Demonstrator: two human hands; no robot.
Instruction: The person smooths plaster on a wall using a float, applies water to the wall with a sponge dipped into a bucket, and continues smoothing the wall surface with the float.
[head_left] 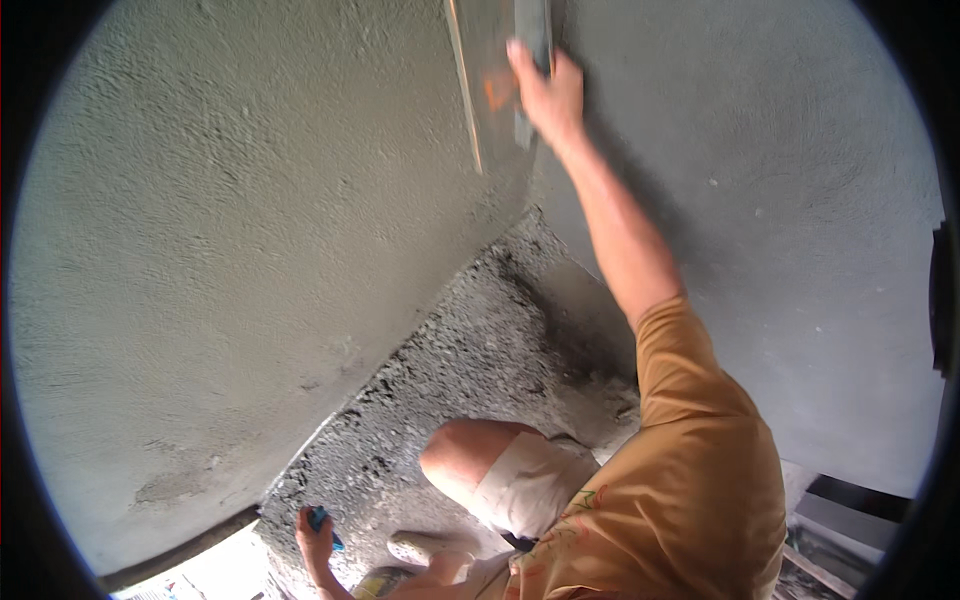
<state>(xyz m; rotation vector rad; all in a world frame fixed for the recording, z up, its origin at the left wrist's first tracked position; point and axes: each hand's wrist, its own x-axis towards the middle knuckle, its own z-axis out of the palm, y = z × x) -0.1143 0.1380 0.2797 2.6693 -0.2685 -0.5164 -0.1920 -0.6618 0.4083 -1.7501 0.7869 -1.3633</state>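
My right hand is raised high to the inner corner of two walls, at the end of an outstretched arm. Its fingers are closed round the grey bar of a plastering float, whose flat face lies close to the left wall. A pale, thin edge and an orange mark show on the float, which is partly blurred and runs out of the top of the view. Low on the left, my left hand is closed on a small blue object; its kind is not clear.
Rough grey rubble and mortar cover the floor between the walls. The right wall looks smoother than the left one. My bent knee and shoe are low in view. A dark object stands at the right rim.
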